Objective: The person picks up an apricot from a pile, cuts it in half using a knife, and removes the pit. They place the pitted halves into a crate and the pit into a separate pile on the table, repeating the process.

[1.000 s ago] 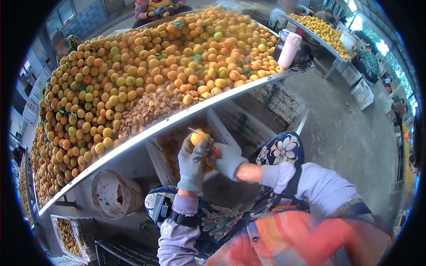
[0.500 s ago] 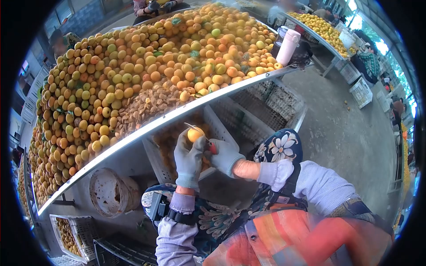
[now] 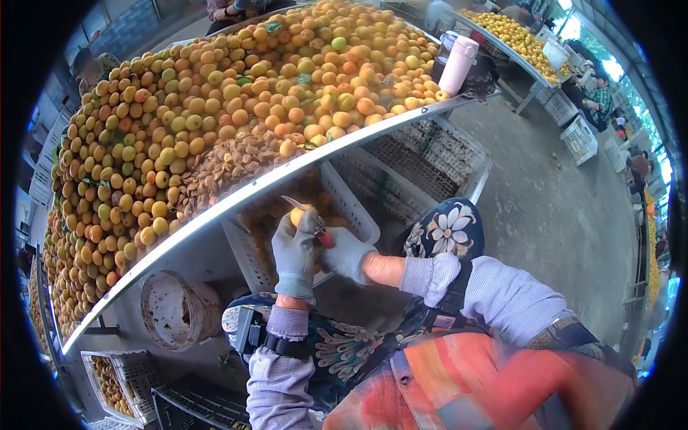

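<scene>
My left hand (image 3: 295,247), gloved grey: fingers (image 3: 307,228) curl round an apricot (image 3: 297,215), which I hold just below the worktop (image 3: 215,209) rim and above a white crate (image 3: 352,208). My right hand (image 3: 346,254), also gloved: fingers wrap the red handle of a knife (image 3: 324,239), whose blade lies across the top of the apricot. On the worktop I see piled fruit (image 3: 236,93), a heap of brown pits (image 3: 229,168) near the rim, and a pink bottle (image 3: 457,64) at the far end. A bucket (image 3: 168,312) sits under the worktop.
</scene>
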Tool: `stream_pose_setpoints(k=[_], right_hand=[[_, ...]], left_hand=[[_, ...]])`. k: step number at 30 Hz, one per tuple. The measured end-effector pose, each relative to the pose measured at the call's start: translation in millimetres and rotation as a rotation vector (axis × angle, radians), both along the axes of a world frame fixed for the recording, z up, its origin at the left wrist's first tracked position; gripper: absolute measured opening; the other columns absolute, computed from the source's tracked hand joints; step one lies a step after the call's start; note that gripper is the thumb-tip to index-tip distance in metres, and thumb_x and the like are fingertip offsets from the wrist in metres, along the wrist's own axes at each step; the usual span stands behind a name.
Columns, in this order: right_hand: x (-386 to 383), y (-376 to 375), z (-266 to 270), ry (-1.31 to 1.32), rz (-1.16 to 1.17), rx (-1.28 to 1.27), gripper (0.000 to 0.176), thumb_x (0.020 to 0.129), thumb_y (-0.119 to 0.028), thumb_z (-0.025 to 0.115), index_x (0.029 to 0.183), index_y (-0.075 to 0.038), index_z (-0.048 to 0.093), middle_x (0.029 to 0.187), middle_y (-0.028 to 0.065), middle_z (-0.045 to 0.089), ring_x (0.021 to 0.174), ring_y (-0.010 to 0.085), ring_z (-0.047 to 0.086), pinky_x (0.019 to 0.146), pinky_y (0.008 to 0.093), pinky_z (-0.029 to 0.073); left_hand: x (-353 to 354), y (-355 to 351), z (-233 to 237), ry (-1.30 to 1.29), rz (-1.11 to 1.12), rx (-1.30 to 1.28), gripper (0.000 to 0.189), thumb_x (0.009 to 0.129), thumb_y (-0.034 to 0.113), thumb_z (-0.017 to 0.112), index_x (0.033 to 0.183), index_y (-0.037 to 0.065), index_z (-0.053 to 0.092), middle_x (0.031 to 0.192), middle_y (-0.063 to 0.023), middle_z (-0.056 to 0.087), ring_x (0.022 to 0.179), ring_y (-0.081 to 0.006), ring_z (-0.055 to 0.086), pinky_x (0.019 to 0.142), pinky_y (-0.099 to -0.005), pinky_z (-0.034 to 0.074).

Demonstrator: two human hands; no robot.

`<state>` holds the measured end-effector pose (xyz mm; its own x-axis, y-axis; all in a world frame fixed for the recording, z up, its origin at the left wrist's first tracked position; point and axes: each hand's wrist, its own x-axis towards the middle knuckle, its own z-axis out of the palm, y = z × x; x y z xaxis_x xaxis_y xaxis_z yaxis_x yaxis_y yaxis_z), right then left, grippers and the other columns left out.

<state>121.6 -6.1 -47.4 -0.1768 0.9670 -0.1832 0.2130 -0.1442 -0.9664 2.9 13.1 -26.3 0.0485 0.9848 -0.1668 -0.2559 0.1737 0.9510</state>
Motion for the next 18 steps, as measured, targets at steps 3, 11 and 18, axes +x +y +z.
stream_pose_setpoints(k=[3, 11, 18], right_hand=[[6.5, 1.8, 34.4, 0.180, 0.165, -0.406, 0.017, 0.085, -0.021, 0.059, 0.092, -0.005, 0.061, 0.073, 0.0026, 0.059, 0.059, 0.0117, 0.054, 0.052, 0.0261, 0.043], [21.2, -9.1, 38.2, 0.169, 0.217, -0.196, 0.014, 0.088, -0.018, 0.060, 0.098, -0.009, 0.062, 0.071, -0.0025, 0.056, 0.059, 0.0045, 0.049, 0.050, 0.0208, 0.040], [45.3, -17.1, 32.4, 0.145, -0.135, 0.084, 0.020, 0.091, -0.018, 0.060, 0.108, -0.008, 0.063, 0.073, 0.0021, 0.059, 0.058, 0.0020, 0.049, 0.050, 0.0189, 0.041]], left_hand=[[-6.8, -4.4, 8.0, -0.073, -0.027, 0.016, 0.036, 0.092, 0.031, 0.065, 0.110, 0.000, 0.059, 0.090, -0.0043, 0.064, 0.075, -0.0093, 0.059, 0.067, -0.0224, 0.049], [-6.4, -7.7, 15.4, -0.155, -0.225, 0.061, 0.042, 0.093, 0.029, 0.062, 0.123, 0.001, 0.053, 0.103, -0.0101, 0.063, 0.084, -0.0145, 0.061, 0.072, -0.0292, 0.051], [-4.8, -8.0, 12.8, -0.111, -0.096, 0.195, 0.049, 0.088, 0.025, 0.070, 0.125, 0.001, 0.048, 0.105, -0.0082, 0.061, 0.091, -0.0143, 0.059, 0.084, -0.0271, 0.049]])
